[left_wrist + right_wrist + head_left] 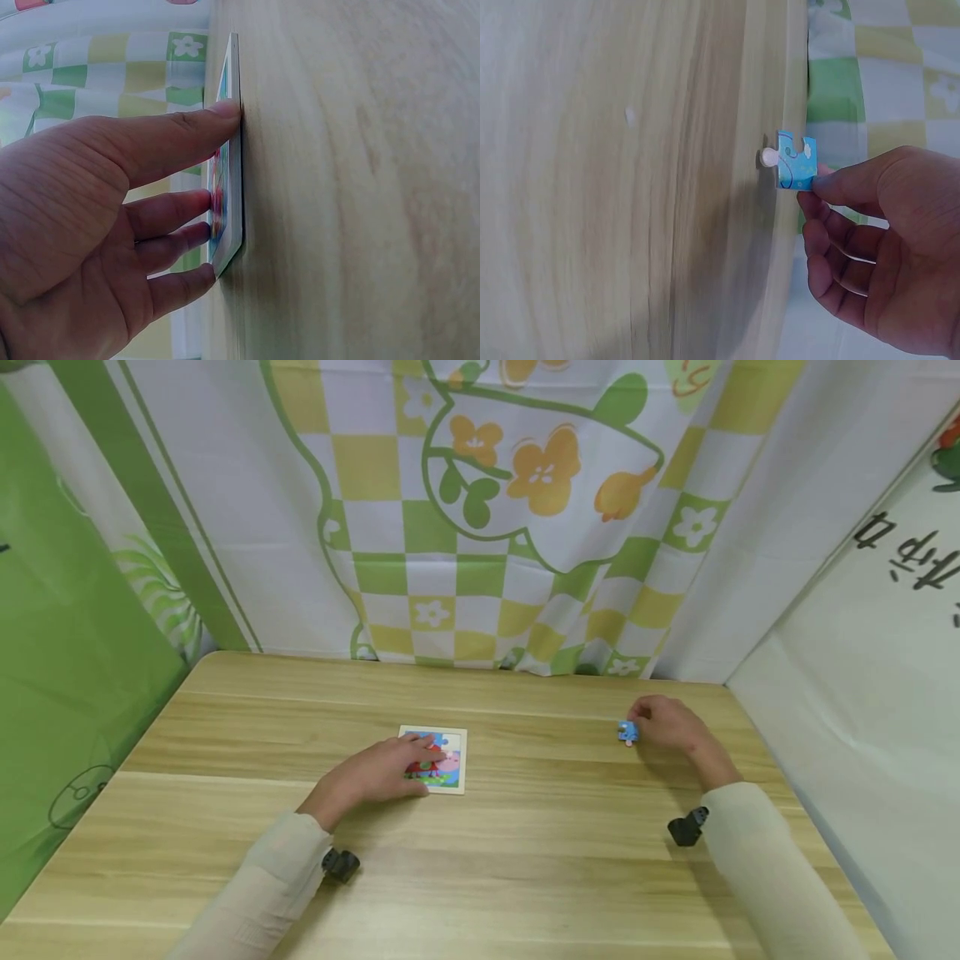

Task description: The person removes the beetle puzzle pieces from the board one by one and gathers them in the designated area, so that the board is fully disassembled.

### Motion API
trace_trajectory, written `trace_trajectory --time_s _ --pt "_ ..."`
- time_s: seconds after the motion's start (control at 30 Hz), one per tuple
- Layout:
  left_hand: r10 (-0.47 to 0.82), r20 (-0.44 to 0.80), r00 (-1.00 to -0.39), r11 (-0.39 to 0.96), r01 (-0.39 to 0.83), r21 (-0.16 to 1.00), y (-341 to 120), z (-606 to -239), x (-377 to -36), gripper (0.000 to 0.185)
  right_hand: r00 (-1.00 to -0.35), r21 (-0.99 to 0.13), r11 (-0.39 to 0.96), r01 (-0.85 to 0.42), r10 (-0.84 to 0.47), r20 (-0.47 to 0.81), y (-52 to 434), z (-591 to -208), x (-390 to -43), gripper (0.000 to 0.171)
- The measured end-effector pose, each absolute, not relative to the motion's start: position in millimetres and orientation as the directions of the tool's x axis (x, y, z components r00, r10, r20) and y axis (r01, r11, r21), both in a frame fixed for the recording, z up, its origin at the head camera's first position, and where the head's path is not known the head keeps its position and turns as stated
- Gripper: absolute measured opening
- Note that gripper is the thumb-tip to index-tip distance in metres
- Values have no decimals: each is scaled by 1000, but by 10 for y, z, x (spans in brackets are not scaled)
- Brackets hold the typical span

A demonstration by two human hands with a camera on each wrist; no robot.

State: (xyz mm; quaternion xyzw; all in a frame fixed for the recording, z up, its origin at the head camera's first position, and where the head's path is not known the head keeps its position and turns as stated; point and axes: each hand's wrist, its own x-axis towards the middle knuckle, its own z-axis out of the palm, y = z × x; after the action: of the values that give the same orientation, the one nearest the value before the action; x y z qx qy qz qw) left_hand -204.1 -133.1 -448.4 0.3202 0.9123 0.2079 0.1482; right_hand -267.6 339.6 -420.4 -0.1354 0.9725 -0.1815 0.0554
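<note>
A small square picture puzzle board [454,766] lies flat near the middle of the wooden table [525,860]. My left hand [382,770] rests on it with straight fingers. In the left wrist view the thumb [214,116] and fingertips touch the board [235,67] from its near side. Off to the right, my right hand [666,720] pinches a blue jigsaw piece [628,732] between thumb and finger. In the right wrist view the piece [795,161] stands on edge, with its pale tab against or just above the tabletop.
A white, green and yellow checked flower curtain [480,527] hangs behind the table's far edge. Green cloth [67,677] closes off the left side, and a white sheet with black characters [885,635] the right. Black camera mounts sit at both wrists [341,864] [688,827].
</note>
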Motion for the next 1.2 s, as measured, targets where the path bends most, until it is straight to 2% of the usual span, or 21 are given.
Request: trace_trajectory --time_s 0.63,1.2 --pt "645 -143 -751 713 523 468 -1345 -4489 -2008 59 -974 -376 920 -114 -177 -139 3681 -4396 -2724 22" --pt "637 -150 -756 715 508 480 -1336 -4486 -2018 59 -975 -403 906 -128 -189 -115 3677 -4419 -2713 21"
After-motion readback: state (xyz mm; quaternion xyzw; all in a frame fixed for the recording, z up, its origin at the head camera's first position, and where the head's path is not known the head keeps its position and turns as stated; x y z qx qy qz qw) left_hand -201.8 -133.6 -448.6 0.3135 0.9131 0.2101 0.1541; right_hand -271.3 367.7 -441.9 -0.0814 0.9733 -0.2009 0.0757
